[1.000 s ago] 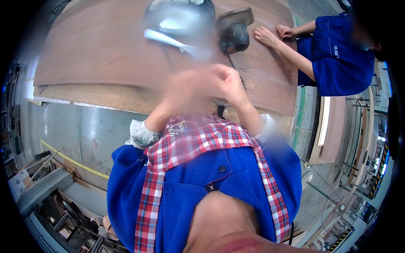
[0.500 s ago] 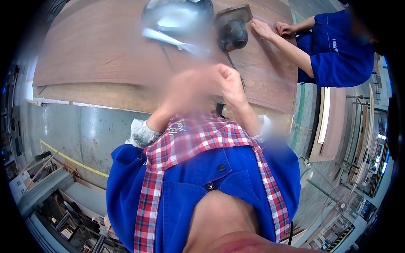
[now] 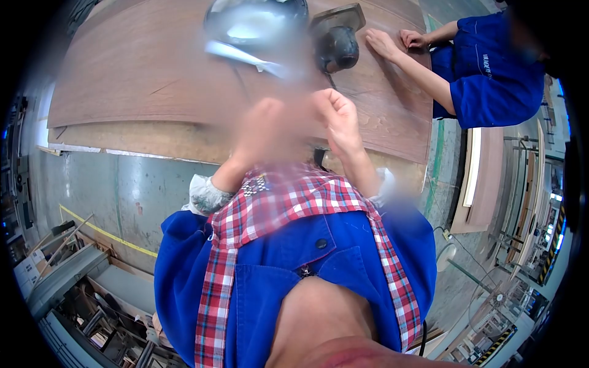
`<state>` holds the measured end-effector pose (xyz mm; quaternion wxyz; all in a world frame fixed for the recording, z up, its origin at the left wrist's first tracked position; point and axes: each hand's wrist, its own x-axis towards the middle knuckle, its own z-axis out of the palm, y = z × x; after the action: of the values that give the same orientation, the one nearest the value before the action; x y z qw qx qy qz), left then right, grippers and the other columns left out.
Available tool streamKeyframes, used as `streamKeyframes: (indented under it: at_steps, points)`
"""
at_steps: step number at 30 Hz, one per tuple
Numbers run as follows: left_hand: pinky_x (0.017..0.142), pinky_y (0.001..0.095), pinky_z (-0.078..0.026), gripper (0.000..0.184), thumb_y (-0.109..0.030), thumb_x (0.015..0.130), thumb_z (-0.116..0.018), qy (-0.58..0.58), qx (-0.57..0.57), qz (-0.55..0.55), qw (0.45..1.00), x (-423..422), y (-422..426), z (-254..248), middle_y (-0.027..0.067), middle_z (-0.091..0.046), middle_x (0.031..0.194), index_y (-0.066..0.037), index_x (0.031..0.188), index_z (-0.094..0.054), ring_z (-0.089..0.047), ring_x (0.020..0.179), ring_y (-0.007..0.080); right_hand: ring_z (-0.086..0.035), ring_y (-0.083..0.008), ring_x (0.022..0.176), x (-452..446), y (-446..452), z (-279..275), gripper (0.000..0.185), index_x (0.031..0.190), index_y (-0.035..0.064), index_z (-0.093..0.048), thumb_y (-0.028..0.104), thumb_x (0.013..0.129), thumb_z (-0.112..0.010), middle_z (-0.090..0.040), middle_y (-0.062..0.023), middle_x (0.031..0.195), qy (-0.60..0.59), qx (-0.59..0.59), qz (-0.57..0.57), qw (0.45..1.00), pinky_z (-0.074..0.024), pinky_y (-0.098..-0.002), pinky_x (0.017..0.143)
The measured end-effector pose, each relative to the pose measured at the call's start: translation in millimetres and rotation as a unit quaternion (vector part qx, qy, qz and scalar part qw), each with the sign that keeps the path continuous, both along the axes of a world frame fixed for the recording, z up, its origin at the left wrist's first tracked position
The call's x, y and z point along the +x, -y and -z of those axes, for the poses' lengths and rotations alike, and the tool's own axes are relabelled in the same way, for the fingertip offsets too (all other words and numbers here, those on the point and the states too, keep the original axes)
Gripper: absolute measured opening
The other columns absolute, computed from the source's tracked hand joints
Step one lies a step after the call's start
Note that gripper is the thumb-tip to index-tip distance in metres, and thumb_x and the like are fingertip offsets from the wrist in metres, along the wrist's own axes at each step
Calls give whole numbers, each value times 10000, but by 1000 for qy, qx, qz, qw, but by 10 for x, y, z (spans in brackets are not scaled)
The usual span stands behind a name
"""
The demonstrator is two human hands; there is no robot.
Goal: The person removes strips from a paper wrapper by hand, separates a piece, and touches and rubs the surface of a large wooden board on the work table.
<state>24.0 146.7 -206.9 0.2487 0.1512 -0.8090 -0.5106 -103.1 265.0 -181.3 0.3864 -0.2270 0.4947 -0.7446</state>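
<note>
Near the front edge of a brown wood sheet (image 3: pixel 141 80), my two hands are held up in front of my checked apron, a short gap apart. My right hand (image 3: pixel 342 122) is closed, its thumb and fingers curled together in a pinch. My left hand (image 3: pixel 262 126) looks curled too, though a blur covers its fingertips. Whatever either hand holds is hidden or too small to make out. Beyond them lies a black power tool (image 3: pixel 337 49) with a flat base plate. Left of it are a shiny rounded dark object (image 3: pixel 254 24) and a pale strip (image 3: pixel 242 56), both blurred.
At the right, a co-worker in a blue shirt (image 3: pixel 497 73) has both hands on the sheet. Long boards (image 3: pixel 485 178) lie beyond the right side. A wooden frame with offcuts (image 3: pixel 67 270) stands lower left, near a yellow floor line (image 3: pixel 110 233).
My hands have moved apart slightly, opening a gap between them. The power tool and the co-worker's hands look much the same.
</note>
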Motion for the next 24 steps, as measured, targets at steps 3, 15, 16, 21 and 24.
streamKeyframes:
  at_steps: [3,15,16,21,24]
  points:
    - [571,180,-369,217,-185,947,-425,15,-3,0,1000,7,28,25,13,-534,743,-26,844,-533,-445,617,49,-625,-135,737,-12,-5,1,184,889,6,-566,190,882,-561,-640,-94,840,14,-1,11,1000,-485,-224,649]
    - [588,188,-382,192,-178,944,-429,26,19,-6,999,51,148,146,27,-544,770,-32,866,-527,-448,622,52,-615,-132,730,-95,-95,-3,167,899,11,-561,177,881,-563,-622,-70,806,49,2,42,998,-498,-236,659]
    - [591,188,-386,188,-173,939,-441,48,1,-5,999,53,157,150,33,-560,780,-24,881,-540,-453,623,52,-614,-130,727,-89,-92,-19,167,898,10,-561,176,878,-568,-623,-69,806,51,4,48,998,-498,-234,653]
    - [605,194,-422,193,-123,895,-523,120,192,90,970,122,93,136,62,-640,829,23,1002,-589,-544,708,63,-614,-120,698,-77,-39,-82,173,890,2,-564,170,862,-594,-630,-75,800,13,24,84,996,-496,-215,606]
    - [585,198,-429,207,-126,884,-543,142,261,127,946,155,10,112,61,-650,816,31,1004,-603,-567,703,63,-613,-114,684,-75,-10,-123,173,888,-4,-566,163,857,-599,-636,-81,793,-14,25,99,995,-493,-207,585]
